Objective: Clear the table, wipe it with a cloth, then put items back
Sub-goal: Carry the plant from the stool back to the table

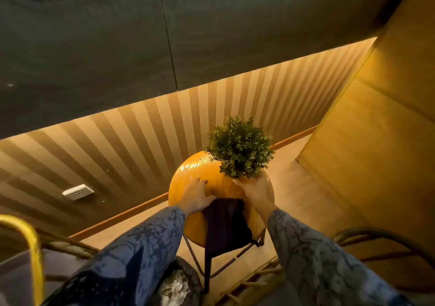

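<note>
Head view — A: Round table (188, 176), plant (239, 149) at two o'clock?
B: My right hand (256, 191) wraps its base, probably lifting it clear. Left hand (196, 194) lies flat, fingers spread, steadying the top; cloth (226, 223) drapes at six.

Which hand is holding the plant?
The right hand grips the plant at its base, above the round table. The left hand lies flat on the tabletop beside the dark cloth.
</note>
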The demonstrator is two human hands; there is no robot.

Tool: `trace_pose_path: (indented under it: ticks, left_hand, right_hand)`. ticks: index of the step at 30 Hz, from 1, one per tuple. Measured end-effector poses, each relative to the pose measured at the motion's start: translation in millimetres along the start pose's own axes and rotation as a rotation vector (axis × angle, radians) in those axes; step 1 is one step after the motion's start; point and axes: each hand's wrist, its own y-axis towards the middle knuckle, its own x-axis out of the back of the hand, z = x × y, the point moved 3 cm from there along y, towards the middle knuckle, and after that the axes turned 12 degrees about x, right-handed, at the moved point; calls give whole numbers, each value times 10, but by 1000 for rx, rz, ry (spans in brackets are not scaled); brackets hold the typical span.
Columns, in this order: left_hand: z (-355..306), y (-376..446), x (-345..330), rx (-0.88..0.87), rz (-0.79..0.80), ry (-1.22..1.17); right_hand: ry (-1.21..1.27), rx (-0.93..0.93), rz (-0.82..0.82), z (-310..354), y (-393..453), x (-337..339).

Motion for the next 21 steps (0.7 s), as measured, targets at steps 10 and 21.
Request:
trace_pose_path:
  ticks: [10,21]
  left_hand:
    - [258,119,-355,-14,-258,95]
    - [195,127,-290,26,-194,167]
  right_hand:
    - [-209,-148,116,-197,478,-530]
    - [-250,-63,41,-256,470,-374]
